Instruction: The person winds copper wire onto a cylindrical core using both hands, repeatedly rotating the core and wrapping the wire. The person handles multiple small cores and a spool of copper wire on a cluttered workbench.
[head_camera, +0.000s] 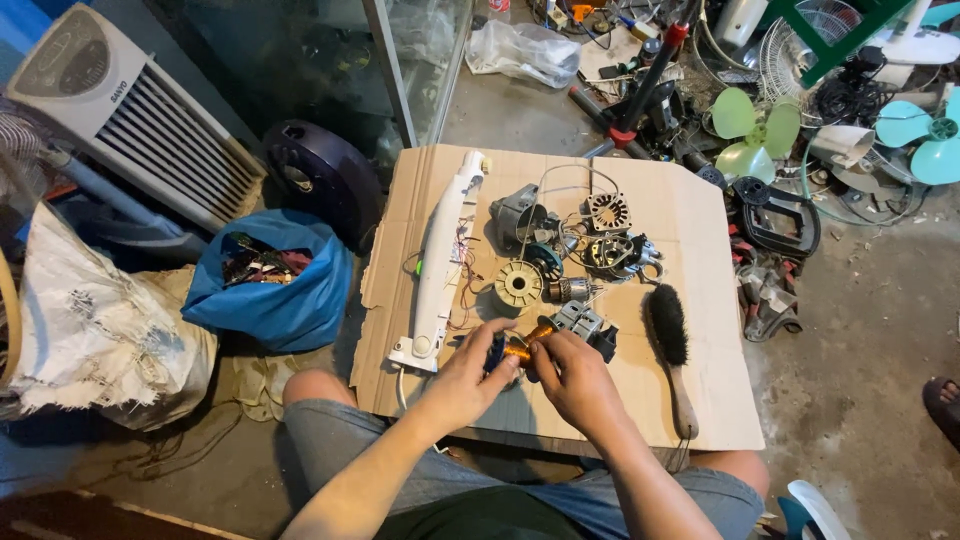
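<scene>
Over cardboard (690, 400), both hands, left (470, 375) and right (575, 380), grip 1 copper coil (517, 349).

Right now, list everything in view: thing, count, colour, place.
cardboard sheet: one, brown, on the floor under the parts
long housing: one, white, left side of the cardboard
motor parts: several, grey and black, middle of the cardboard
brush: one, black bristles with a wooden handle, right side of the cardboard
bag: one, blue, left of the cardboard
fan blades: two sets, green and teal, top right
air cooler: one, white, top left
copper coil: one, orange, held between both hands
left hand: one, gripping the coil
right hand: one, gripping the coil
</scene>
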